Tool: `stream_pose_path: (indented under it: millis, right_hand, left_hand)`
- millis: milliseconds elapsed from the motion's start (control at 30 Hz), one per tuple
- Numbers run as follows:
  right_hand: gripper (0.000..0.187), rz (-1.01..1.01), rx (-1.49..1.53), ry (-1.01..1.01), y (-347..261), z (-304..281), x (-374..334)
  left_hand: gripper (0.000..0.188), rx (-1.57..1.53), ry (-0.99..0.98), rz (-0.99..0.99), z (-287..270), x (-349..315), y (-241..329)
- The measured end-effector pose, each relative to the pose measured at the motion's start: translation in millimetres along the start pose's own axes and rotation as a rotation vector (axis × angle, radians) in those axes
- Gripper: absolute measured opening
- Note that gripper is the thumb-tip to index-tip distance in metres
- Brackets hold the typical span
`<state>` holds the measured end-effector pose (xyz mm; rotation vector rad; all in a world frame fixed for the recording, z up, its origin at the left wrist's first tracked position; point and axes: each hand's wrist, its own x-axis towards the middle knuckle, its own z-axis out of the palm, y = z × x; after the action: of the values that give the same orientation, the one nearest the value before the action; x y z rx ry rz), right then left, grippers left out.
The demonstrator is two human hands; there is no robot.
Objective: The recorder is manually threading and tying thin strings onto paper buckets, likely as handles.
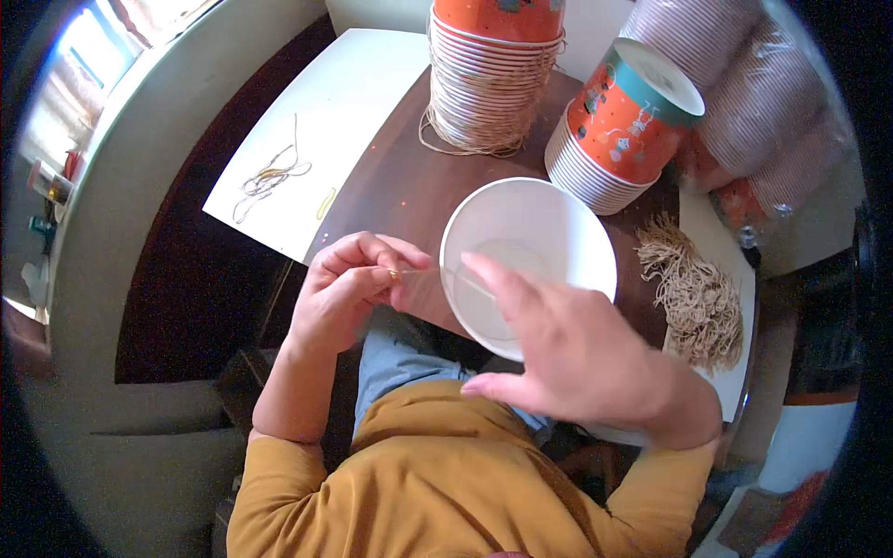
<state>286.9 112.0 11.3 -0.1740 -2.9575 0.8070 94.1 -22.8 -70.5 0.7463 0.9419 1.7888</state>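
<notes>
A paper bucket (569,223), white inside, has its open mouth facing me at the table's front edge. Beside its left rim, my left hand (349,279) is closed, with thumb and fingertips pinching the end of a thin pale string (419,272). The string stretches toward the bucket's rim. Over the mouth of the bucket is my right hand (586,349), slightly blurred, with its fingers stretched out and the thumb apart. Nothing can be made out in its grasp. The bucket's lower right part is hidden behind this hand.
Stacked orange-printed buckets (493,88) with strings hanging round them stand at the back. Right of them is another stack (614,126). Plastic-wrapped buckets (767,102) lie far right, above a heap of beige cords (693,298). Loose string (270,177) lies on a white sheet (349,79).
</notes>
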Motion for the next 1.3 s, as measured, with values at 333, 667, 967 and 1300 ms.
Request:
stream_pose_path:
  millis: [333, 667, 967, 1300]
  right_hand:
    - [0.022, 0.001, -0.483, 0.268, 15.6, 17.1, -5.4]
    - [0.022, -0.295, -0.260, 0.732, 8.3, 83.7, -11.0]
    - [0.026, -0.131, -0.211, 0.631, 10.5, 23.8, -2.5]
    - [0.027, -0.190, -0.435, 0.582, 6.0, 49.0, -4.5]
  left_hand:
    - [0.016, 0.200, -0.017, 0.021, 27.3, 9.2, -15.8]
    - [0.036, 1.144, -0.296, 1.052, 22.6, 16.3, -36.5]
    - [0.029, 1.168, -0.317, 1.201, 9.2, 17.1, -38.0]
    - [0.021, 1.122, -0.206, 1.019, 10.2, 2.7, -32.4]
